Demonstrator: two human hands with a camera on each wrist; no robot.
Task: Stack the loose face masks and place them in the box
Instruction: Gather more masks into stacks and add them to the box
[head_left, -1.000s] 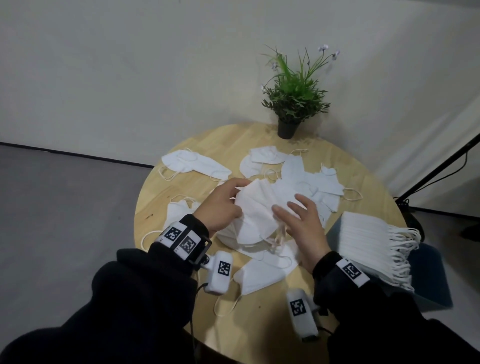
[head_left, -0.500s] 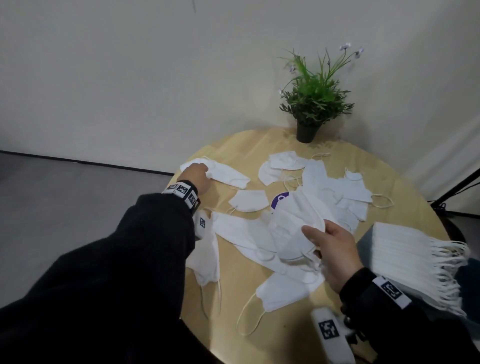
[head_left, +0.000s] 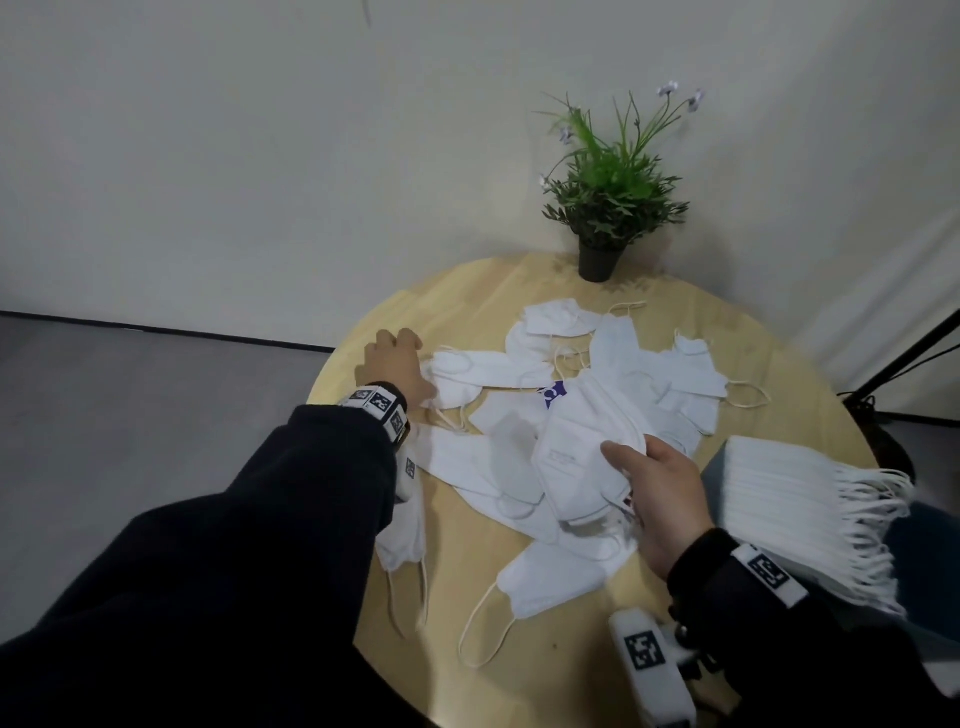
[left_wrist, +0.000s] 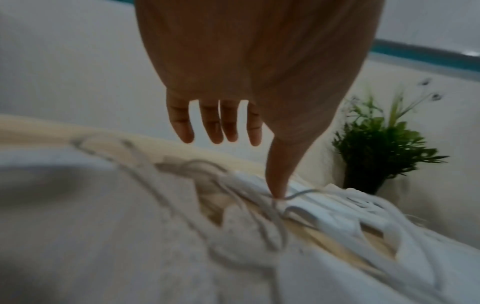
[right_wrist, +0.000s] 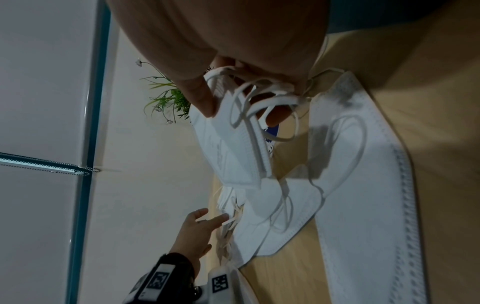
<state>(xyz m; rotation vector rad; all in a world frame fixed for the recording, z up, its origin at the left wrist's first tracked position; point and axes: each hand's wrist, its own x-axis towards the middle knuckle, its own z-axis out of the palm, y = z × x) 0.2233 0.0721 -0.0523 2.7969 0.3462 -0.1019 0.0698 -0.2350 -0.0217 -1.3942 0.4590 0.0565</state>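
White folded face masks lie scattered over the round wooden table (head_left: 467, 291). My right hand (head_left: 649, 483) pinches a small stack of masks (head_left: 582, 441) at one end, thumb on top; in the right wrist view this stack (right_wrist: 228, 148) hangs from the thumb and fingers with its ear loops dangling. My left hand (head_left: 400, 358) reaches to the far left mask (head_left: 488, 369). Its fingers (left_wrist: 215, 127) hang straight, and only the thumb tip touches that mask's ear loop (left_wrist: 293, 195). The blue-grey box (head_left: 714, 467) at the right holds a neat pile of masks (head_left: 795, 493).
A potted green plant (head_left: 608, 208) stands at the table's far edge by the wall. A dark stand leg (head_left: 904, 358) slants down at the far right. Loose masks (head_left: 550, 577) and ear loops also lie near the front edge, below my hands.
My left hand let go of the stack and moved out to the far left mask. The right hand keeps the stack alone. My head has turned a little left.
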